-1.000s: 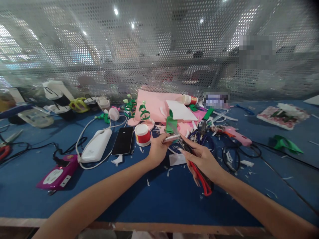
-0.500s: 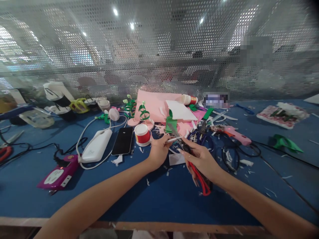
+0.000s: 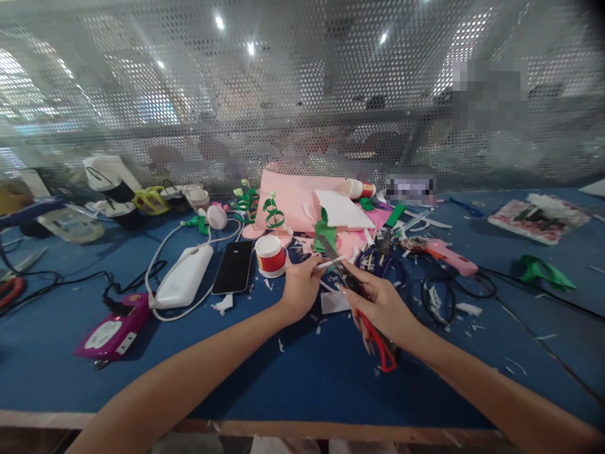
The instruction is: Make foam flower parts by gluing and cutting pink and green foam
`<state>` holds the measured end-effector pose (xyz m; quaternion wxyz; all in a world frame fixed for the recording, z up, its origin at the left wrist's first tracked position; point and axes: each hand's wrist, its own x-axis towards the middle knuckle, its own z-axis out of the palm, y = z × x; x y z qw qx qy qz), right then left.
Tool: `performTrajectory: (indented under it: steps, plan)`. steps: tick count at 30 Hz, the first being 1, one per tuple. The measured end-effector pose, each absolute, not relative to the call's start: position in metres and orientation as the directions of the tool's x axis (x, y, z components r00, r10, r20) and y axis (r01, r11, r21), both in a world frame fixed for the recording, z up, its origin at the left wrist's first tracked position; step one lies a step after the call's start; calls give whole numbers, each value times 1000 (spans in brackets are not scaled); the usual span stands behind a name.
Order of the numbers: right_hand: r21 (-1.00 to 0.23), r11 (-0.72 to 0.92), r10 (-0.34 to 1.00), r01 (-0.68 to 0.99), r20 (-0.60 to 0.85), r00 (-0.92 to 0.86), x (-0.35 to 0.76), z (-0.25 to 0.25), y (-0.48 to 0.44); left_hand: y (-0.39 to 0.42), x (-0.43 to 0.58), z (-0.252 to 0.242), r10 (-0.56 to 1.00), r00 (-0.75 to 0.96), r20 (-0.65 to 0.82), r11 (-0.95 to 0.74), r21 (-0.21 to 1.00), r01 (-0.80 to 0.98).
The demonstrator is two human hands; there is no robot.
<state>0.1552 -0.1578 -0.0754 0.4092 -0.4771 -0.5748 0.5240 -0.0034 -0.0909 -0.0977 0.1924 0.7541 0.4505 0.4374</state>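
In the middle of the table, my left hand (image 3: 302, 285) pinches a thin white strip (image 3: 328, 263), probably paper. My right hand (image 3: 380, 306) is closed round a pair of scissors (image 3: 382, 349) with red handles. The dark scissor blades point up and left and meet the strip between my two hands. A white paper piece (image 3: 335, 302) lies on the table just below the blades. Left of my left hand stands a small red and white paper cup (image 3: 270, 256). Green paper (image 3: 325, 236) lies just beyond the blades.
Pink sheets (image 3: 302, 198), a white sheet (image 3: 344, 210) and stacked cups (image 3: 359, 188) lie behind. A pink glue gun (image 3: 451, 256) and its cord are at right. On the left are a phone (image 3: 232, 268), a white power bank (image 3: 184, 277) and a purple power strip (image 3: 112, 328).
My right hand and the scissors have shifted very slightly, and the red handles look closer together. My left hand stays in place with the strip.
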Motion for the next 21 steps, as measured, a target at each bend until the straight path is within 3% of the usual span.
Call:
performTrajectory:
  steps: [5,11,17,21]
  plan:
    - [-988,16,978,152,-16,-206,155,-74,-159,-90,-3,-99,861,172,478,-482,659,578]
    - [-990,10,981,142,-18,-195,154,-73,-161,-91,-3,-104,822,253,510,-555,621,553]
    - [-993,10,977,121,-16,-210,153,-73,-162,-90,-3,-101,849,157,505,-494,651,577]
    - [-993,7,977,119,-18,-213,153,-74,-162,-92,-3,-100,841,190,507,-508,619,599]
